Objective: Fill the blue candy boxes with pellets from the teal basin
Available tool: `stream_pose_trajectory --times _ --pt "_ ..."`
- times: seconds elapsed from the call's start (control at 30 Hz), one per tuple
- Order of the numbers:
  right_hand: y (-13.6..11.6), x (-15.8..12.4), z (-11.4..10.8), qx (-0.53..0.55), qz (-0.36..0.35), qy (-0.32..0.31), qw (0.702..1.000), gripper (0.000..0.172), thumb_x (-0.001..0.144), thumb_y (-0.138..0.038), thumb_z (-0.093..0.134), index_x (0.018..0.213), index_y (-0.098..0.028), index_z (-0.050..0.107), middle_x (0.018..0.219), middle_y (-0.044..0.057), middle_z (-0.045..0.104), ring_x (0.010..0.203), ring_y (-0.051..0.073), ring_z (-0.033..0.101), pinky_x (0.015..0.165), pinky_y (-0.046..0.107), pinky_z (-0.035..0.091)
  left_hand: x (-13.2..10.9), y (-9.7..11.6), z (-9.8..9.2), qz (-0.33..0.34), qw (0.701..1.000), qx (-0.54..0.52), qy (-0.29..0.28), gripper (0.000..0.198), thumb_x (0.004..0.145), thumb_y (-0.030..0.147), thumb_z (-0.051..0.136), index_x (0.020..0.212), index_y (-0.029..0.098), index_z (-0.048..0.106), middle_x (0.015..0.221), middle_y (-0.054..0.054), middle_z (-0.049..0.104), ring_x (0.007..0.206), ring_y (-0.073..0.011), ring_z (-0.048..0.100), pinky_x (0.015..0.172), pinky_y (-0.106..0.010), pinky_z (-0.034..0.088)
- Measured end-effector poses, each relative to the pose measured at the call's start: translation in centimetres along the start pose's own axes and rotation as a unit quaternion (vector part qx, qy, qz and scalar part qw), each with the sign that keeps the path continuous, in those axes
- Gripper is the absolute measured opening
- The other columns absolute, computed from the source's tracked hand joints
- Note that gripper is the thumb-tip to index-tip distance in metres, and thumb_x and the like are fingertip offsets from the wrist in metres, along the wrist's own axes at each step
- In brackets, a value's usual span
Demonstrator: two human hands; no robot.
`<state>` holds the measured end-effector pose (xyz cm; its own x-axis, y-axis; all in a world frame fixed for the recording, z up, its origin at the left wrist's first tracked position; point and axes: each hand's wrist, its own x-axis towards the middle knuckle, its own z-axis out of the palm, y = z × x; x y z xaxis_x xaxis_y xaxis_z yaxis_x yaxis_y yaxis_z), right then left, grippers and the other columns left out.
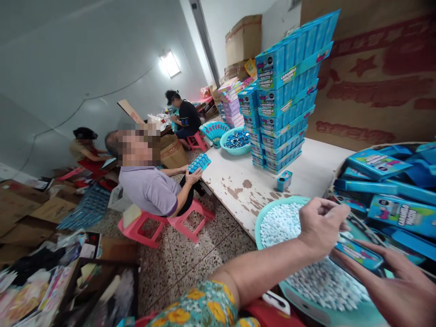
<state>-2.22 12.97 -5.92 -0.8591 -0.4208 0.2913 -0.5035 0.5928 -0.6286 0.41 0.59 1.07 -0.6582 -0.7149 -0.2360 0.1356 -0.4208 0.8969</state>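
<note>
My left hand [322, 227] is closed in a loose pinch above a teal basin [269, 213] full of small white candies [282, 222]; what its fingertips hold is too small to name. Beside it, my right hand [405, 290] grips a small blue candy box [359, 254] from below, at the lower right. The pinching fingers touch the open end of that box. Behind both hands lies a round basket of flat blue boxes [391, 190].
A tall stack of blue cartons [286, 100] and one small box [284, 180] stand on the worn white table [245, 181]. A second basin of blue pieces [236, 141] sits farther back. A person on a pink stool [153, 190] and two others work to the left.
</note>
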Motion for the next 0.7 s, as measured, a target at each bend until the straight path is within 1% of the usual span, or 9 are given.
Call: stream_pose_trajectory --times 0.07,0.13,0.2,0.33,0.43,0.5,0.57,0.63,0.7 --pt "0.4 -0.2 0.2 0.022 0.037 -0.030 0.999 0.051 0.058 -0.074 0.063 0.090 -0.035 0.066 0.090 0.006 0.072 0.079 0.032 0.069 0.062 0.043 0.049 0.0 -0.4 0.0 -0.001 1.000 0.007 -0.009 0.027 0.067 0.038 0.069 0.072 0.015 0.055 0.052 0.002 0.050 0.044 -0.0089 0.046 0.050 -0.023 0.040" --pt "0.7 -0.2 0.2 0.038 0.055 -0.042 0.997 0.052 0.055 -0.074 0.065 0.088 -0.034 0.066 0.090 0.007 0.071 0.079 0.034 0.067 0.063 0.045 0.047 -0.2 -0.6 0.0 -0.004 1.000 0.020 -0.007 0.023 0.068 0.034 0.067 0.070 0.015 0.054 0.053 0.002 0.049 0.045 -0.0091 0.045 0.049 -0.023 0.038" --pt "0.8 -0.2 0.1 0.053 0.053 -0.040 0.996 0.052 0.055 -0.073 0.066 0.089 -0.034 0.066 0.090 0.009 0.071 0.078 0.035 0.066 0.064 0.046 0.046 -0.5 -0.4 0.2 0.007 0.999 0.042 -0.005 0.020 0.068 0.032 0.066 0.069 0.016 0.055 0.055 0.001 0.050 0.047 -0.0093 0.045 0.050 -0.023 0.037" --pt "0.3 -0.1 -0.5 0.061 0.030 0.001 0.998 0.055 0.056 -0.078 0.061 0.091 -0.035 0.065 0.093 0.012 0.070 0.079 0.035 0.065 0.067 0.048 0.045 -1.3 0.3 0.6 0.052 0.996 0.071 -0.017 0.016 0.070 0.030 0.065 0.070 0.017 0.058 0.059 0.002 0.051 0.052 -0.0088 0.044 0.056 -0.024 0.038" --pt "-0.4 0.0 -0.8 0.045 0.039 -0.021 0.998 0.056 0.058 -0.080 0.056 0.091 -0.035 0.066 0.096 0.012 0.070 0.080 0.034 0.066 0.064 0.046 0.046 -1.4 0.4 0.8 0.036 0.996 0.070 -0.031 0.014 0.070 0.028 0.065 0.070 0.017 0.057 0.056 0.002 0.051 0.052 -0.0094 0.046 0.055 -0.024 0.038" --pt "-0.8 -0.1 -0.7 0.037 0.053 -0.029 0.997 0.058 0.058 -0.081 0.056 0.091 -0.035 0.067 0.097 0.012 0.071 0.079 0.033 0.066 0.062 0.044 0.047 -1.1 0.2 0.7 0.015 0.997 0.059 -0.037 0.015 0.069 0.029 0.064 0.069 0.017 0.055 0.054 0.002 0.050 0.050 -0.0094 0.047 0.054 -0.023 0.039" --pt "-1.3 -0.2 -0.7 0.049 0.061 -0.016 0.997 0.060 0.058 -0.081 0.057 0.091 -0.031 0.068 0.097 0.013 0.071 0.080 0.032 0.066 0.065 0.043 0.048 -0.8 0.0 0.5 0.001 0.999 0.038 -0.037 0.019 0.069 0.032 0.065 0.070 0.016 0.055 0.053 0.002 0.050 0.049 -0.0087 0.047 0.053 -0.022 0.040" --pt "-1.8 -0.4 -1.1 0.081 0.051 -0.017 0.995 0.059 0.061 -0.077 0.059 0.090 -0.026 0.068 0.093 0.013 0.071 0.081 0.032 0.066 0.070 0.042 0.049 -0.6 0.0 0.3 -0.003 0.999 0.018 -0.027 0.025 0.068 0.038 0.066 0.071 0.016 0.054 0.052 0.003 0.049 0.047 -0.0082 0.046 0.052 -0.021 0.039" --pt "-2.5 -0.6 -1.8 0.118 0.030 -0.023 0.992 0.053 0.067 -0.069 0.062 0.093 -0.022 0.067 0.093 0.010 0.070 0.085 0.031 0.066 0.076 0.041 0.050 -0.5 0.3 0.2 0.002 1.000 0.001 -0.009 0.029 0.069 0.042 0.066 0.071 0.016 0.053 0.050 0.004 0.048 0.046 -0.0079 0.045 0.050 -0.020 0.038"
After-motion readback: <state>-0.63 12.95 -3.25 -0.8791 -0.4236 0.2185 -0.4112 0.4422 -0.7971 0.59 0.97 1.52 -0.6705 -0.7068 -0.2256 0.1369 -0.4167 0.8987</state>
